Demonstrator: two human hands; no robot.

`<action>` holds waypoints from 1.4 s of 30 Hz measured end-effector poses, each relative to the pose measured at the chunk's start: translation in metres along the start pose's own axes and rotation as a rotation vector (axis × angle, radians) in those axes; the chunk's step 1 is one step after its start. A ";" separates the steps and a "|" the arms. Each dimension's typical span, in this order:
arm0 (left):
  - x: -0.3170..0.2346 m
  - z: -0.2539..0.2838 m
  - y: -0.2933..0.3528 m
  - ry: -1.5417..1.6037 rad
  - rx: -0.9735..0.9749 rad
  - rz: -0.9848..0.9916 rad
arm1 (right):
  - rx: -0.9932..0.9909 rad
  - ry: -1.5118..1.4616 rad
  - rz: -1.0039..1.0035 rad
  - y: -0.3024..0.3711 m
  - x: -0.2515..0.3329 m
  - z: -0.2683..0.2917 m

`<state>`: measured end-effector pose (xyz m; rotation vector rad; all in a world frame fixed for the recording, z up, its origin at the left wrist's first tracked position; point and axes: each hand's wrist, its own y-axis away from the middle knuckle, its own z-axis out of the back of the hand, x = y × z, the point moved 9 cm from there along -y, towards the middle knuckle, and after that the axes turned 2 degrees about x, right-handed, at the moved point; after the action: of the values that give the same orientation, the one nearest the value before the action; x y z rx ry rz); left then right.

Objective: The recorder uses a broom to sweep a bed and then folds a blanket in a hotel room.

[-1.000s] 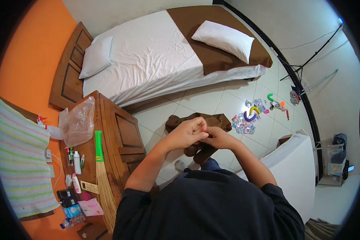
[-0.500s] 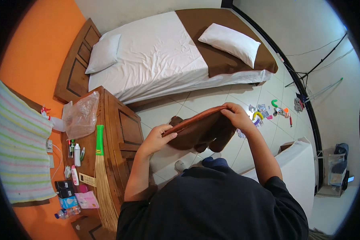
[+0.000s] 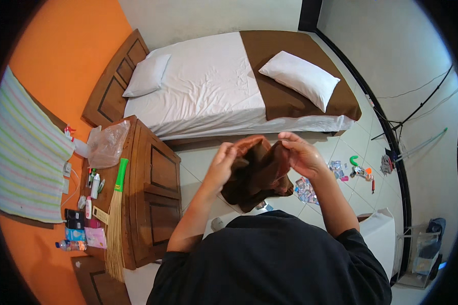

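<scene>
A dark brown cloth (image 3: 252, 178) with a shiny reddish-brown edge hangs in front of my body, bunched and folded. Whether it is a garment or a plain piece of fabric, I cannot make out. My left hand (image 3: 220, 166) is closed on its upper left edge. At the upper right, my right hand (image 3: 305, 156) pinches the edge between thumb and fingers. The cloth sags between and below both hands, over the tiled floor.
Beyond stands a bed (image 3: 203, 86) with pillows and a brown blanket (image 3: 336, 96). At left, a wooden cabinet (image 3: 160, 173) bears a stick broom (image 3: 116, 223), a plastic bag (image 3: 107, 145) and bottles. Small colourful items (image 3: 306, 190) lie on the floor at right.
My hands have drawn closer together, and the cloth's edge, stretched between them before, is now slack and folded. The left hand has moved up and right. The whole view has shifted slightly.
</scene>
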<state>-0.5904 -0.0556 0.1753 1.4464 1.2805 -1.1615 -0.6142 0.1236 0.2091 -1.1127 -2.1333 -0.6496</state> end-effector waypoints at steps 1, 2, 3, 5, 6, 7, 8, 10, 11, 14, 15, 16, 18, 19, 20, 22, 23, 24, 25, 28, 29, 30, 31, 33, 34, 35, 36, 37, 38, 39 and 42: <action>-0.007 -0.029 0.002 0.028 0.054 -0.001 | 0.003 -0.100 -0.033 -0.001 -0.006 0.007; -0.016 -0.052 0.005 0.055 0.097 -0.007 | 0.016 -0.197 -0.073 -0.005 -0.011 0.005; -0.011 -0.068 0.005 -0.010 0.195 -0.052 | 0.096 -0.243 -0.077 -0.004 -0.010 -0.007; -0.021 -0.089 0.010 -0.153 0.159 -0.127 | 0.081 -0.234 -0.096 -0.003 -0.009 -0.012; -0.027 -0.096 0.012 -0.291 0.137 -0.193 | 0.052 -0.226 -0.106 -0.005 -0.010 -0.010; 0.000 -0.082 0.005 -0.353 0.114 -0.137 | 0.104 -0.205 -0.119 -0.006 -0.011 -0.016; -0.003 -0.080 0.005 -0.354 0.098 -0.132 | 0.112 -0.207 -0.133 -0.008 -0.012 -0.015; -0.004 -0.076 0.001 -0.094 0.086 -0.045 | 0.118 -0.068 -0.081 -0.013 -0.007 -0.013; -0.003 -0.071 0.002 -0.051 0.053 -0.060 | 0.138 -0.062 -0.064 -0.013 -0.005 -0.012; -0.009 -0.064 0.003 0.095 0.001 -0.011 | 0.061 0.336 -0.033 -0.008 -0.005 -0.011; -0.011 -0.062 0.004 0.068 0.001 -0.026 | 0.143 0.386 0.012 -0.003 -0.012 -0.015; -0.012 -0.060 0.003 0.065 -0.005 -0.029 | 0.150 0.386 0.011 -0.001 -0.024 -0.008; -0.007 -0.058 -0.003 0.091 -0.002 -0.006 | 0.275 0.727 0.063 0.001 -0.050 0.005; -0.007 -0.057 -0.006 0.090 -0.002 -0.008 | 0.276 0.727 0.065 0.002 -0.057 0.010; -0.006 -0.053 -0.009 0.088 -0.045 -0.002 | 0.279 0.772 0.066 0.004 -0.062 0.014; -0.004 -0.045 -0.016 0.087 -0.086 0.003 | 0.281 0.820 0.067 0.001 -0.061 0.018; 0.003 -0.039 -0.021 0.000 -0.072 0.041 | 0.257 0.869 0.121 0.001 -0.049 0.015; 0.010 -0.031 -0.027 -0.086 -0.055 0.079 | 0.231 0.919 0.176 0.000 -0.034 0.011; 0.010 -0.013 -0.033 -0.173 -0.116 0.056 | 0.130 0.744 0.037 -0.002 -0.019 0.013; -0.007 0.045 -0.048 0.047 -0.337 0.083 | -0.277 0.840 0.250 -0.013 0.065 0.073; -0.025 0.059 -0.049 0.179 -0.398 0.010 | -0.296 0.605 0.325 -0.009 0.087 0.080; -0.048 0.060 -0.050 0.307 -0.406 -0.034 | -0.296 0.521 0.399 -0.002 0.107 0.090; -0.071 0.067 -0.048 0.339 -0.393 -0.133 | -0.300 0.309 0.482 0.012 0.123 0.075; -0.110 0.053 -0.048 0.359 -0.324 -0.241 | -0.227 0.263 0.541 0.034 0.143 0.042; -0.123 0.042 -0.046 0.371 -0.286 -0.284 | -0.216 0.226 0.588 0.040 0.145 0.025; -0.127 0.029 -0.047 0.362 -0.240 -0.269 | -0.138 0.229 0.504 0.037 0.137 0.016; -0.127 0.014 -0.048 0.352 -0.193 -0.254 | -0.061 0.232 0.421 0.034 0.128 0.006; -0.124 -0.001 -0.048 0.355 -0.148 -0.224 | -0.053 0.315 0.364 0.032 0.113 -0.001; -0.119 -0.018 -0.047 0.377 -0.111 -0.183 | -0.043 0.391 0.281 0.032 0.100 -0.016; -0.111 -0.033 -0.047 0.408 -0.052 -0.149 | -0.008 0.488 0.311 0.030 0.094 -0.035; -0.095 -0.057 -0.039 0.540 0.009 -0.090 | 0.137 0.410 0.064 0.019 0.051 -0.070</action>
<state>-0.6271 -0.0142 0.2793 1.7966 1.7188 -0.8555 -0.5993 0.1131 0.2961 -0.8819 -1.7564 -0.6302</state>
